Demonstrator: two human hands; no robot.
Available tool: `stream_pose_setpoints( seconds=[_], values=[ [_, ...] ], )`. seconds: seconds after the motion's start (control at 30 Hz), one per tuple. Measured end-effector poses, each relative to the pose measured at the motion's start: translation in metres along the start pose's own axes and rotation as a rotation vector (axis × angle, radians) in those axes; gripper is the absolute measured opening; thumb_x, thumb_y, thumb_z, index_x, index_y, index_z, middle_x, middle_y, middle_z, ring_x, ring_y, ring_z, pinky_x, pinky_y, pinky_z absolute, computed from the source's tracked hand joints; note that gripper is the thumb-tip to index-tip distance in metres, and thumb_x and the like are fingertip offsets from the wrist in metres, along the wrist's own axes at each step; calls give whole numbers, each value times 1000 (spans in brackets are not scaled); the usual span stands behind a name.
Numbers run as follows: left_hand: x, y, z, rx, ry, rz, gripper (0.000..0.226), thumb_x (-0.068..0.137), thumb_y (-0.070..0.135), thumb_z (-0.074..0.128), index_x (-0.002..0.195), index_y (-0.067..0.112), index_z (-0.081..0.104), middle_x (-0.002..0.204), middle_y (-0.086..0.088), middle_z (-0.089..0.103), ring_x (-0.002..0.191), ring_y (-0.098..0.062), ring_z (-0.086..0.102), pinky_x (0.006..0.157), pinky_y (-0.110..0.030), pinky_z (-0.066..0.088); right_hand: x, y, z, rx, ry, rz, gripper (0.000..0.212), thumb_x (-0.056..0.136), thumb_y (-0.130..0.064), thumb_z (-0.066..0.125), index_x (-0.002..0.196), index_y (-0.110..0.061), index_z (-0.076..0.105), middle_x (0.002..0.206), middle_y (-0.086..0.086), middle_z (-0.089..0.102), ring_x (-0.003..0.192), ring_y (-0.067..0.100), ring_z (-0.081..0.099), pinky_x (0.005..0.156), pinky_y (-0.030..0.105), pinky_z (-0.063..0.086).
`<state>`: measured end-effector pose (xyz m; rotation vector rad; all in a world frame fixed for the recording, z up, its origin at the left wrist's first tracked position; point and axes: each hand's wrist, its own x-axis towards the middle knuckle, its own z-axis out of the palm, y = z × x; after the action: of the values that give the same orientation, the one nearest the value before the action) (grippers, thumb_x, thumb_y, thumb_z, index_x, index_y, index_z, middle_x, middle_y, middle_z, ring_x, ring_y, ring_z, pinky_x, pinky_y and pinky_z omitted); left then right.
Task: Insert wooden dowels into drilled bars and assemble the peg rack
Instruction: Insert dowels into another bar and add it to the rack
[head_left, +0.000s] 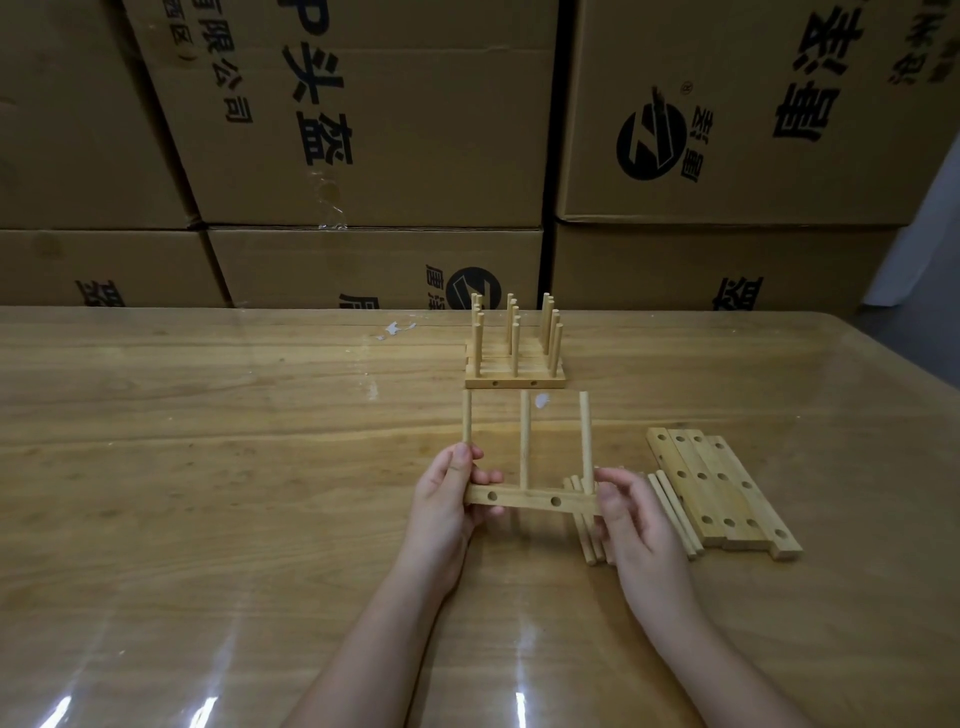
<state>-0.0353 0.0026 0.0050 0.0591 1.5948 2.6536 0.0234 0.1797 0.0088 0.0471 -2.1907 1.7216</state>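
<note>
While pegged bars (514, 366) stand at twelve o'clock and bare bars (722, 493) and loose dowels (674, 514) wait at three, your left hand (447, 493) and right hand (634, 514) grip a three-dowel bar (530, 500).

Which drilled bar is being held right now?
The bar with three upright dowels, gripped at its ends by the left hand and right hand; bare bars lie flat at right.
</note>
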Motion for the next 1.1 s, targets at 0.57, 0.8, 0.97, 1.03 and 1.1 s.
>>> stream_pose_setpoints(
  seconds=[0.57, 0.8, 0.97, 1.03, 1.1],
  values=[
    [-7, 6, 9, 1, -109, -18, 23, 85, 32, 52, 92, 10, 57, 74, -1, 59, 78, -14, 63, 52, -23, 51, 4, 2, -3, 46, 34, 86, 23, 85, -39, 52, 86, -20, 63, 70, -1, 65, 51, 6, 56, 48, 19, 47],
    [-6, 4, 7, -20, -119, -15, 22, 86, 30, 52, 91, 10, 58, 74, -2, 61, 80, -15, 63, 54, -23, 52, 5, 5, -4, 123, 36, 126, 20, 83, -35, 56, 87, -17, 64, 74, -4, 68, 54, 7, 62, 50, 16, 49],
    [-6, 4, 7, 3, -94, -27, 26, 81, 26, 59, 98, 7, 61, 84, -5, 66, 83, -16, 65, 59, -23, 55, 8, 7, -5, 163, 83, 118, 29, 76, -45, 56, 88, -20, 66, 83, -9, 70, 61, 11, 66, 54, 20, 54],
    [-6, 3, 7, 10, -59, -31, 36, 76, 22, 66, 109, 9, 62, 101, -7, 67, 89, -16, 68, 66, -24, 55, 11, 7, -9, 184, 124, 133, 24, 77, -45, 57, 86, -24, 67, 80, -9, 70, 61, 10, 66, 54, 20, 54],
    [-5, 1, 6, 29, -39, -33, 44, 73, 15, 71, 116, 13, 61, 115, -10, 63, 98, -17, 67, 73, -26, 55, 14, 7, -15, 211, 163, 151, 19, 80, -42, 58, 84, -26, 68, 75, -8, 69, 58, 8, 64, 53, 18, 51]
  ],
)
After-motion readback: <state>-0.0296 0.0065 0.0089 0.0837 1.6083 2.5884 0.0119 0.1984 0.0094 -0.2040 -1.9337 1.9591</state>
